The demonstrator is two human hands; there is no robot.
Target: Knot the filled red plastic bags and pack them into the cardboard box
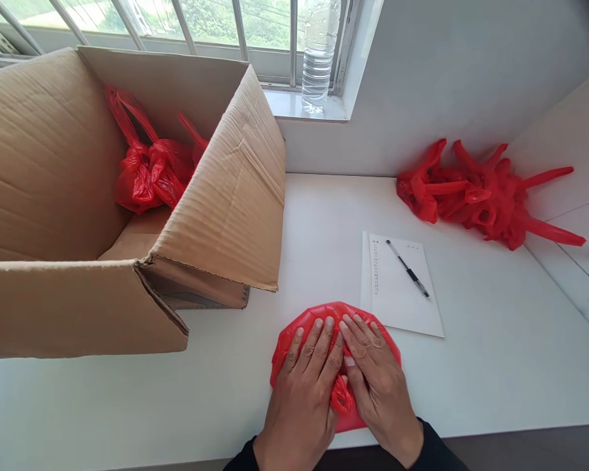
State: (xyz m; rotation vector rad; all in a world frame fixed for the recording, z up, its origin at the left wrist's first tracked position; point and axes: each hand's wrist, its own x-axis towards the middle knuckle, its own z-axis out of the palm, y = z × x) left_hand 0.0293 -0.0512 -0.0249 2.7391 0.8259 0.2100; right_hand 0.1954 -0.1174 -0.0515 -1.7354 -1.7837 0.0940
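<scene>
A red plastic bag [294, 330] lies near the front edge of the white table, bulging, with a twisted or knotted bit of plastic between my wrists. My left hand [305, 386] rests flat on its left part, fingers stretched forward. On the right part lies my right hand [375, 373], also flat with fingers extended. The fingertips of both hands come close together over the middle of the bag. What the bag contains is hidden.
An open cardboard box [83, 307] stands at left with knotted red bags [150, 167] inside. More red bags [481, 196] are heaped at the back right. A pen [407, 268] lies on paper [407, 307]. A water bottle [319, 65] stands on the windowsill [285, 104].
</scene>
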